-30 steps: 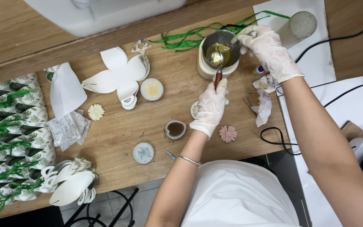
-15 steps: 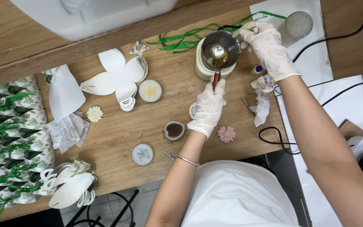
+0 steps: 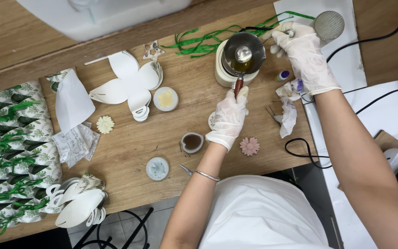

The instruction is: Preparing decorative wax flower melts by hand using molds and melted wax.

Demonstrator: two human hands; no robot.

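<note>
Surface: wooden counter [image 3: 162,133], seen from above, crowded with craft pieces; a white sheet [image 3: 346,55] covers its far right corner.
Left hand: gloved left hand [image 3: 229,119] is clenched around the reddish wooden handle [image 3: 238,85] of a spoon, whose metal bowl [image 3: 243,53] sits inside the pot.
Right hand: gloved right hand [image 3: 306,55] grips the pot's handle at its right rim, fingers closed on it.
Pot: small steel pot [image 3: 243,54] rests, tipped toward the person, on a cream round warmer [image 3: 224,74]; yellowish liquid [image 3: 241,66] pools at its lower side.
Beside the hands: a crumpled tissue [image 3: 287,108] and a small purple-capped tube [image 3: 282,75] lie right of the warmer; a mesh metal cylinder [image 3: 329,25] stands just behind the right hand.
Nearer the person: a pink flower shape [image 3: 249,146], a small dish of brown stuff [image 3: 192,141] and a pale blue disc [image 3: 156,168].
Further left: a yellow-filled round dish [image 3: 166,98], white paper petals [image 3: 127,83], a cream flower [image 3: 105,124], green ribbon [image 3: 199,41] and leaf-printed paper cones [image 3: 10,152].
Risk: with the pot tilted, the liquid could slop over the low rim onto the warmer or the glove, likely hot.
Risk: a black cord [image 3: 300,150] lies close to the right forearm; snagging it could jerk the warmer.
</note>
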